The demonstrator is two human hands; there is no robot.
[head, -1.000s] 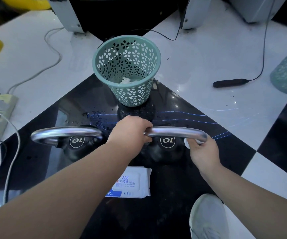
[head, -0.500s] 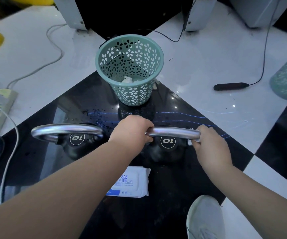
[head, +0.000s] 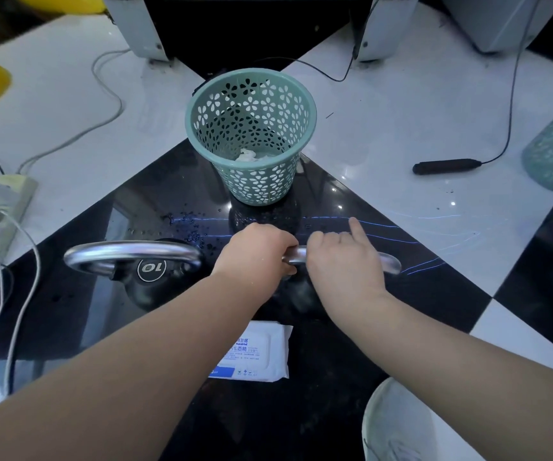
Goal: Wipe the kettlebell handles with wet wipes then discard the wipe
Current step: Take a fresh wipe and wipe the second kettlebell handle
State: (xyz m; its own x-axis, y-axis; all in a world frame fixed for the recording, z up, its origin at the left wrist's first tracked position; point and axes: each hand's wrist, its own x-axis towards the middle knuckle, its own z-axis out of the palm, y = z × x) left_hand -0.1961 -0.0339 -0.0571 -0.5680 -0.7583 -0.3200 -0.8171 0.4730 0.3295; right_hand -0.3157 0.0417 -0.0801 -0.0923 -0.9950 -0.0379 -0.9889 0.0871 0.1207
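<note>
Crumpled white wipes (head: 247, 156) are being held in the teal perforated basket (head: 251, 181) at the far centre. Nearer, the right kettlebell's steel handle (head: 388, 262) is being gripped by the left hand (head: 257, 257), fingers closed round it, and covered by the right hand (head: 343, 261), forefinger raised; any wipe beneath is hidden. A wipes packet (head: 255, 356) is lying nearest.

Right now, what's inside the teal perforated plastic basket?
Crumpled white wipes lie at the bottom of the teal perforated plastic basket; its near wall hides the rest of the floor.
</note>
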